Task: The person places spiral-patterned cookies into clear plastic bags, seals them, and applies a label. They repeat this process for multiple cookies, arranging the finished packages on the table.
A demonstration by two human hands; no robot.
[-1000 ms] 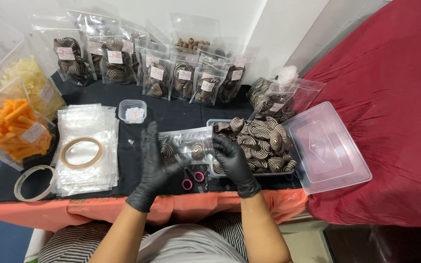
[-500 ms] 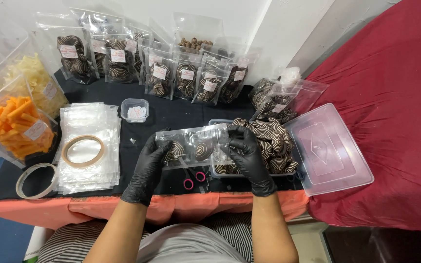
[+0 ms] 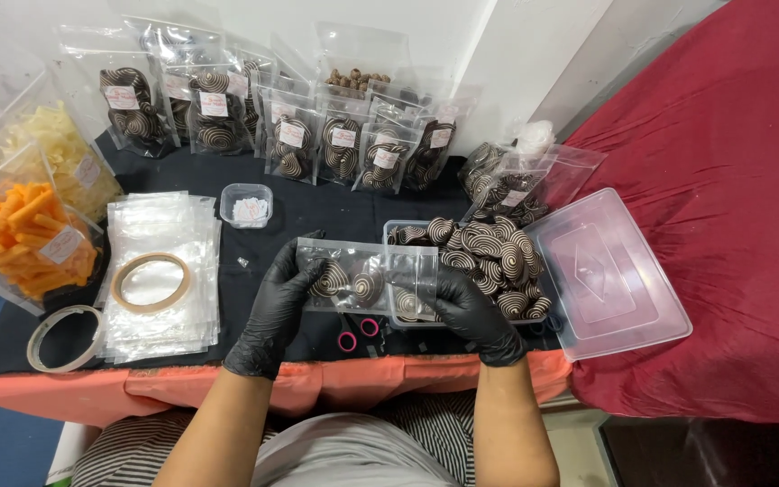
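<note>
Both my hands wear black gloves and hold a clear plastic pouch (image 3: 367, 278) flat above the table's front edge. Inside it lie a few brown-and-cream spiral cookies. My left hand (image 3: 272, 307) grips the pouch's left end, and my right hand (image 3: 469, 311) grips its right end. Just behind my right hand stands a clear tub (image 3: 538, 316) heaped with more spiral cookies (image 3: 484, 252). Pink-handled scissors (image 3: 358, 332) lie on the black cloth under the pouch.
A stack of empty clear pouches (image 3: 160, 271) with a tape ring (image 3: 151, 281) on top lies at left, another tape ring (image 3: 63, 338) near the edge. Filled cookie pouches (image 3: 335, 144) stand along the back. The tub's lid (image 3: 610, 275) lies at right, orange snacks (image 3: 29, 239) far left.
The pouch has risen off the table and turned level between my hands, which have moved apart to its two ends.
</note>
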